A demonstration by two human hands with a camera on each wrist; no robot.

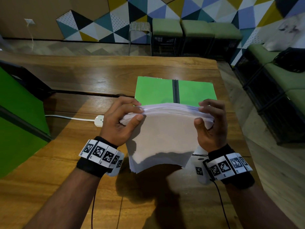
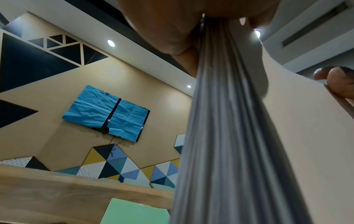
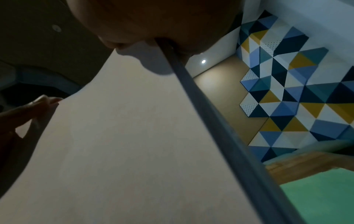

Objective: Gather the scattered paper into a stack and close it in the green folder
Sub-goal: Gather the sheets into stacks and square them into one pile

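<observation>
A thick stack of white paper [image 1: 162, 134] stands on its lower edge above the wooden table [image 1: 82, 76], bowed slightly. My left hand [image 1: 125, 116] grips its upper left corner, thumb in front and fingers behind. My right hand [image 1: 209, 119] grips the upper right corner the same way. The green folder [image 1: 155, 90] lies open and flat just beyond the stack, with a dark spine down its middle. In the left wrist view the stack's edge [image 2: 226, 136] fills the centre and the folder [image 2: 134, 212] shows below. In the right wrist view the paper [image 3: 124, 144] fills the frame, with the folder [image 3: 321, 197] at lower right.
A white cable with a small white puck [image 1: 99, 120] lies on the table left of my left hand. A large green panel [image 1: 18, 116] stands at the table's left edge. Green stools [image 1: 166, 28] and a bench [image 1: 280, 76] stand beyond the table and to its right.
</observation>
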